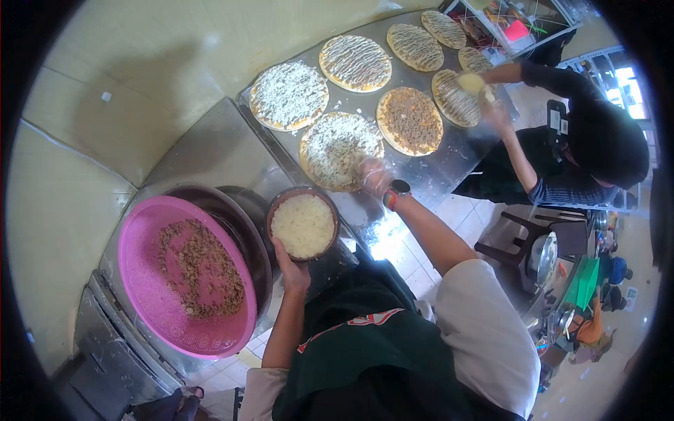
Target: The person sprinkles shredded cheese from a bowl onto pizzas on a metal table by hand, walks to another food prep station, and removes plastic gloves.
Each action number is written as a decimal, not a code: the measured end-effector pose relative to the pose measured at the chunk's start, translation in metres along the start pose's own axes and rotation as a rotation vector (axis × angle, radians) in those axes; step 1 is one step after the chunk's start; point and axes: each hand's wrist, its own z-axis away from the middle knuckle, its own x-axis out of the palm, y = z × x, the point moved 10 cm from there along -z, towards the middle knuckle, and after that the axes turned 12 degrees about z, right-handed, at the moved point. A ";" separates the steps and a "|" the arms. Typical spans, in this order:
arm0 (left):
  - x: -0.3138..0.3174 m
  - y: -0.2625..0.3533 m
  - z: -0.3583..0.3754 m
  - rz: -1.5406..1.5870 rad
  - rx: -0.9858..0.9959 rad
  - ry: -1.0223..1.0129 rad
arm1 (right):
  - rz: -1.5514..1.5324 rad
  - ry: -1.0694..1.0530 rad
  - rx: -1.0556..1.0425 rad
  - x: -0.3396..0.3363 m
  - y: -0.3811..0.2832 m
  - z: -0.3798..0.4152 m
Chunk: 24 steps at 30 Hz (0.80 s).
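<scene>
My left hand [291, 269] grips the near side of a dark round bowl [335, 242] filled with shredded white topping [302, 225]. My right hand [375, 177], in a clear glove, is at the lower right edge of a flat round base [338, 149] partly covered in white shreds over brown crumbs; its fingers are blurred, and what they hold cannot be made out. Behind it lies a base thickly covered in white [288, 97]. To its right is one with brown crumbs only [410, 121].
A pink basket [144, 281] with brown crumbs leans at the left. Striped bases [355, 63] lie farther back on the metal table [449, 165]. Across it a co-worker [583, 140] holds something pale over one. A dark stool [512, 242] and other people are at the right.
</scene>
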 end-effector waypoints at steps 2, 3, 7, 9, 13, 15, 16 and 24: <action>0.003 -0.001 -0.002 -0.001 -0.003 0.000 | 0.096 0.053 0.003 0.008 0.016 0.001; 0.004 -0.002 -0.002 -0.001 -0.007 0.001 | 0.191 0.105 0.006 0.001 0.020 0.000; 0.013 -0.009 -0.004 0.006 -0.002 0.005 | 0.136 0.049 0.020 -0.008 0.016 0.002; 0.011 -0.016 -0.010 0.021 -0.003 0.029 | -0.089 0.234 0.087 -0.041 0.027 0.001; 0.028 -0.029 -0.019 -0.014 0.008 0.032 | -0.200 -0.082 -0.017 -0.069 -0.002 -0.005; 0.041 -0.038 -0.029 -0.136 0.087 -0.057 | -0.272 0.045 -0.335 -0.099 -0.045 0.004; 0.046 -0.046 -0.035 -0.131 0.092 -0.058 | -0.317 0.145 -0.411 -0.112 -0.054 0.007; 0.124 -0.121 -0.076 0.075 -0.101 -0.059 | -0.204 -0.404 -0.310 -0.069 0.011 -0.023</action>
